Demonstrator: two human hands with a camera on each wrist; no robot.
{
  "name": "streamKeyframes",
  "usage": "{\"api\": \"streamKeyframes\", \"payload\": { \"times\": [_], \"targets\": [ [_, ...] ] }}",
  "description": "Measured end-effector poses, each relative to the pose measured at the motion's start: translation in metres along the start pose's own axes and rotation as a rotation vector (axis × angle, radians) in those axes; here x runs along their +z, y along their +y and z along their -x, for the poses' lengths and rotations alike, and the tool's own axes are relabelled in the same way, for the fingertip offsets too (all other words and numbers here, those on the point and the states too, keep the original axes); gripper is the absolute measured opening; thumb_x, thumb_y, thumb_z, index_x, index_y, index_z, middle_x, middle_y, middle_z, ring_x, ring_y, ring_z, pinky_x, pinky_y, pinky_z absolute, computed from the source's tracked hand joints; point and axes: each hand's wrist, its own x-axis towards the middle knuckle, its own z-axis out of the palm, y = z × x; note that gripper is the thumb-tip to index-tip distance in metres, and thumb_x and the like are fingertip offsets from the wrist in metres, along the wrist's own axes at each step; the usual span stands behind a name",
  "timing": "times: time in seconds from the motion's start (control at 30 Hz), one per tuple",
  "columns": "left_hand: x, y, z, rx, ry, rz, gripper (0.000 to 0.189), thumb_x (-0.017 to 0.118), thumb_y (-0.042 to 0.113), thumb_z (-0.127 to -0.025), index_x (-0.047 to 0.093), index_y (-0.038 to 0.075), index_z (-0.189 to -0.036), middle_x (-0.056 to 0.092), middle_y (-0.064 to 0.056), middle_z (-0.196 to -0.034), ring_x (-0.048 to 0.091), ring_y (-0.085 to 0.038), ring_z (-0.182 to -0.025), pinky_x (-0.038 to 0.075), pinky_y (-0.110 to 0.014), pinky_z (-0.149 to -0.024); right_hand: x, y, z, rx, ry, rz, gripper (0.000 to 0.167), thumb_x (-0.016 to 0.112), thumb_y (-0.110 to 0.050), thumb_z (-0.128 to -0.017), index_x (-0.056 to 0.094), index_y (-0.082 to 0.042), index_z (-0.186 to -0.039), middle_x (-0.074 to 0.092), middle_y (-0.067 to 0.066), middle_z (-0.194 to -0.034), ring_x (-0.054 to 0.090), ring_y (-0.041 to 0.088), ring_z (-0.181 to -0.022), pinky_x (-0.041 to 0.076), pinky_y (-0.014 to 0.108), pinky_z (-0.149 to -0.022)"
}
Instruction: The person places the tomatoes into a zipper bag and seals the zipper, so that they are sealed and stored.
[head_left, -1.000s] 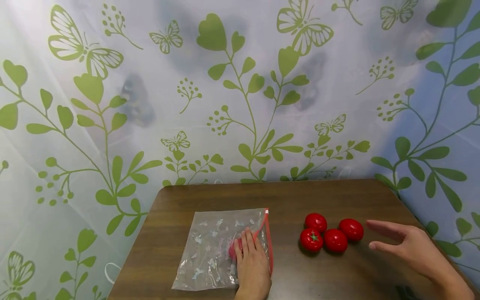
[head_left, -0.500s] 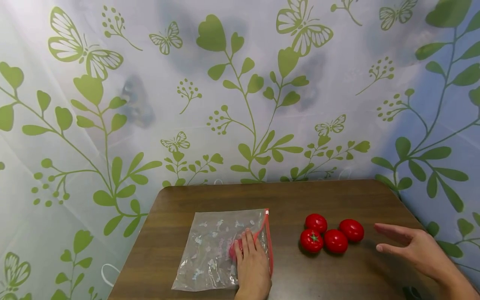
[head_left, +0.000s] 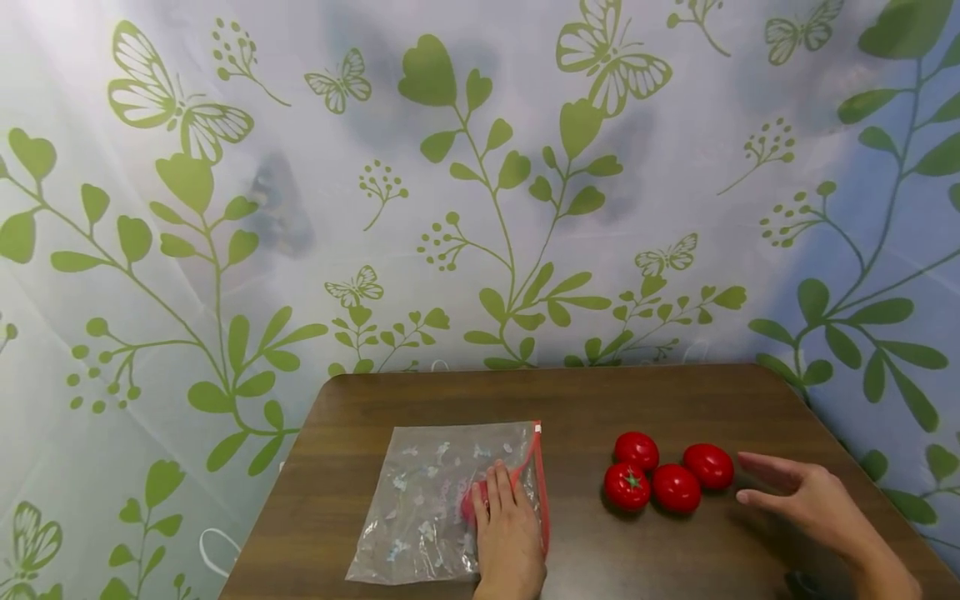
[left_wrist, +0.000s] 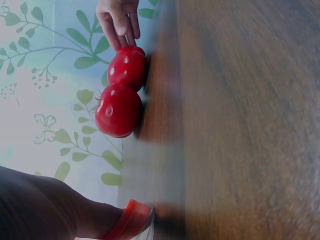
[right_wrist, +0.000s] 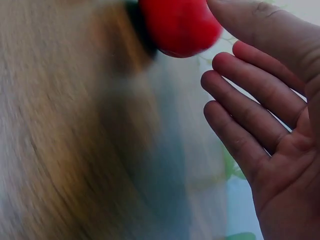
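In the head view a clear zip bag with a red zip strip lies flat on the table. My left hand lies over its mouth end, fingers on top, and grips the lip; a red strip runs up to the fingers, and in the left wrist view one crosses in front of the thumb. A red round thing shows through the plastic beneath the fingers. Several shiny red tomatoes stand clustered to the right, one with a green star-shaped top. My right hand hovers beside the rightmost tomato, fingers and thumb apart, holding nothing.
The brown wooden table has rounded far corners. Behind it hangs a pale curtain printed with green leaves and butterflies. A white loop hangs at the table's left edge.
My right hand draws back slightly to the right, then comes in again close to the rightmost tomato. The left hand, bag and tomatoes stay put; the head view shifts a little.
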Motion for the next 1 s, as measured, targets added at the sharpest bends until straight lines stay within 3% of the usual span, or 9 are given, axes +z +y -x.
{"api": "streamKeyframes", "payload": {
  "times": [0.23, 0.57, 1.0],
  "targets": [
    [-0.001, 0.001, -0.001, -0.009, -0.04, 0.001, 0.107, 0.105, 0.02, -0.054, 0.06, -0.003, -0.149, 0.045, -0.028, -0.168, 0.044, -0.043, -0.158, 0.033, -0.063, -0.129, 0.01, 0.003, -0.01, 0.02, -0.023, 0.005, 0.072, 0.091, -0.039, -0.091, 0.067, 0.001, -0.146, 0.072, 0.027, -0.139, 0.067, -0.013, -0.103, 0.056, 0.013, -0.076],
    [0.0, 0.001, -0.001, -0.014, -0.045, 0.0, 0.107, 0.105, 0.021, -0.055, 0.059, -0.003, -0.149, 0.045, -0.027, -0.168, 0.044, -0.043, -0.158, 0.032, -0.064, -0.129, 0.016, 0.003, -0.021, 0.045, -0.03, 0.019, 0.079, 0.091, -0.046, -0.089, 0.065, 0.001, -0.148, 0.071, 0.029, -0.14, 0.067, -0.013, -0.101, 0.056, 0.013, -0.077],
    [-0.001, 0.001, -0.001, -0.017, -0.052, -0.022, 0.106, 0.105, 0.022, -0.056, 0.06, -0.001, -0.15, 0.045, -0.026, -0.169, 0.044, -0.041, -0.158, 0.032, -0.063, -0.13, 0.024, 0.002, -0.022, 0.022, 0.0, 0.002, 0.072, 0.091, -0.042, -0.091, 0.068, 0.0, -0.145, 0.069, 0.033, -0.14, 0.064, -0.016, -0.098, 0.056, 0.012, -0.075]
  ]
}}
